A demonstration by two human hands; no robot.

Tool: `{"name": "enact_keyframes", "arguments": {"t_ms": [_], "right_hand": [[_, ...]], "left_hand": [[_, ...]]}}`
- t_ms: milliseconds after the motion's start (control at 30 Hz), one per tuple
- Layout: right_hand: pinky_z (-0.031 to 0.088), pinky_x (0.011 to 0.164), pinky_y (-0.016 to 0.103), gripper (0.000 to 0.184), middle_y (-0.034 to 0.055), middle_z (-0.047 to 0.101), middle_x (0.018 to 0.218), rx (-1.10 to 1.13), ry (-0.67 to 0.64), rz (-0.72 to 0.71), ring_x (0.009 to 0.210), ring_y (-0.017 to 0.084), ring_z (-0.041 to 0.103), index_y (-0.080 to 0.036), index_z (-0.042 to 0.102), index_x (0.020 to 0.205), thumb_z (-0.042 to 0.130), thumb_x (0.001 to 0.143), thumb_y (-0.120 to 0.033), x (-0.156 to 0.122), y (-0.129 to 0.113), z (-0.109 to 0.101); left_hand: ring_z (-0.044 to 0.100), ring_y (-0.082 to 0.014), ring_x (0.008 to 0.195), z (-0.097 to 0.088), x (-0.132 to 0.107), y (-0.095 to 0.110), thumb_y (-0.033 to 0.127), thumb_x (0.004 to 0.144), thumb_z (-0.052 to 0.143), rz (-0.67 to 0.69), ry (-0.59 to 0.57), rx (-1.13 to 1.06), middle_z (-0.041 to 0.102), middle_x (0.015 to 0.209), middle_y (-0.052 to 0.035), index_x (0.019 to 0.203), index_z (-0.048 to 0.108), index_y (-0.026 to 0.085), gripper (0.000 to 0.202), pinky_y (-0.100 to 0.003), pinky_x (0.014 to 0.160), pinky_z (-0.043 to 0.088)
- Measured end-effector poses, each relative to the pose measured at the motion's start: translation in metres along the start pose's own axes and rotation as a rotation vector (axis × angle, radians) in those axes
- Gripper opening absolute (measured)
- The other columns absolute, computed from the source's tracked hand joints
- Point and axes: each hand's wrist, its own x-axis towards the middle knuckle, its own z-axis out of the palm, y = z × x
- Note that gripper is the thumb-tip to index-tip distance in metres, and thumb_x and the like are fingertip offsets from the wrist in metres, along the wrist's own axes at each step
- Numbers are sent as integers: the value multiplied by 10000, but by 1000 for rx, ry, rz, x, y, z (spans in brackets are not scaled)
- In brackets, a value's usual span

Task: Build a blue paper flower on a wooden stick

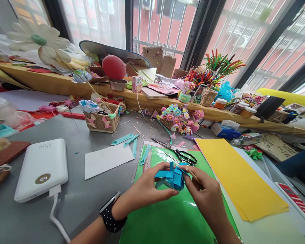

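My left hand (148, 188) and my right hand (203, 191) meet over a green sheet (167, 220), both pinching a blue folded paper flower (173, 176). The left thumb and fingers grip its left side. The right hand grips its right side and also holds a thin wooden stick (193, 175) that points up and to the left into the flower. A dark dotted watch (111, 213) sits on my left wrist. Black-handled scissors (179, 154) lie open just beyond the flower.
A white power bank (42, 167) with its cable lies at the left, beside a white paper (108, 160). Yellow sheets (236, 176) lie at the right. Blue paper strips (128, 139), a small box (101, 120) and paper flowers (179, 118) crowd the back, below a cluttered wooden ledge (53, 83).
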Motion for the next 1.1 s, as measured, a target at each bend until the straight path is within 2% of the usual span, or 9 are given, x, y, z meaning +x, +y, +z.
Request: {"name": "enact_keyframes", "arguments": {"t_ms": [100,200,367,533,667,933,1100], "right_hand": [[415,420,190,264,43,678,887,35,-124,-21,500,99,540,-212,626,1029,445,838,-198,4,1,-5],[409,423,187,278,55,670,919,56,-189,-34,575,116,576,-211,626,1045,425,853,-195,7,-1,-9],[423,453,189,258,48,680,888,59,-168,-30,634,135,597,-210,656,986,444,841,-186,7,-2,-9],[383,415,189,254,15,670,770,-19,-138,-57,470,97,510,-210,658,966,456,820,-160,5,-1,-8],[383,419,189,264,8,665,758,-47,-114,-68,451,92,498,-209,656,966,457,808,-140,4,-1,-7],[377,408,196,267,34,686,818,-143,-92,-115,501,117,541,-193,654,961,444,804,-139,2,3,-4],[347,383,198,261,24,667,741,-92,-83,-75,406,90,435,-203,662,963,449,813,-176,2,0,-4]], "left_hand": [[538,-217,1038,-1,0,1,345,687,662,32,-14,-1,560,1139,-36,1133,471,216,502,-278,862,465],[540,-216,1030,-1,0,0,345,685,664,33,-22,3,566,1122,-34,1121,477,215,493,-276,856,468],[521,-224,1061,-1,0,-1,361,672,674,-10,-28,13,536,1149,-47,1139,458,204,538,-284,878,457],[540,-216,1031,0,0,-1,334,688,661,33,-25,66,565,1093,-31,1103,484,205,470,-280,876,448],[548,-221,1018,0,1,0,337,683,665,41,-16,92,572,1088,-38,1083,491,193,460,-290,876,447],[562,-225,991,3,1,0,347,691,655,-12,-47,38,567,1097,-71,1092,476,163,476,-311,843,478],[541,-238,1038,-1,2,0,354,648,694,-62,-37,-79,530,1163,-86,1137,436,176,581,-323,882,451]]}}
